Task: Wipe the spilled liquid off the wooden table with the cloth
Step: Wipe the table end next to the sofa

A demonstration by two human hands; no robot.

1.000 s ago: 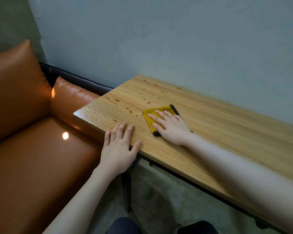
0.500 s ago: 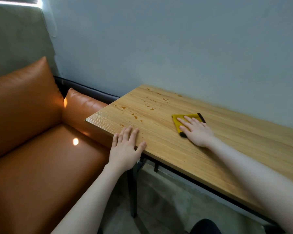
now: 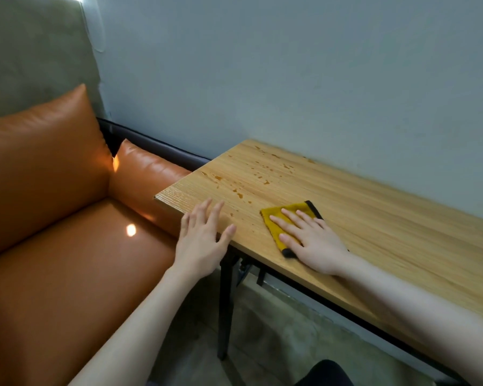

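R hand (image 3: 313, 243) lies flat, palm down, fingers spread and pressing the yellow cloth (image 3: 280, 221) onto the wooden table (image 3: 388, 218), not gripping it, just pinning it. The cloth is a folded square w/ a dark trim, sitting near the table's front edge, one corner aimed toward the sofa end. The spilled liquid (image 3: 258, 176), amber drops and small blots, lies ahead of those fingertips, up and to the left, strung out toward the far corner by the wall; so the next stroke prob. has to push forward-left, away from the body. R hand is clearly the nearer one w/ the cloth. L hand (image 3: 204, 235) is open, holding nothing, fingers loosely fanned at the table's near left edge, looks slightly lifted, can't tell if it touches. Orange leather sofa (image 3: 67, 232) sits just beside that end. Vs. half a sec ago: cloth has slid back toward the front edge, further from the drops, and the L hand was planted flatter on the top. Most drops not yet wiped.
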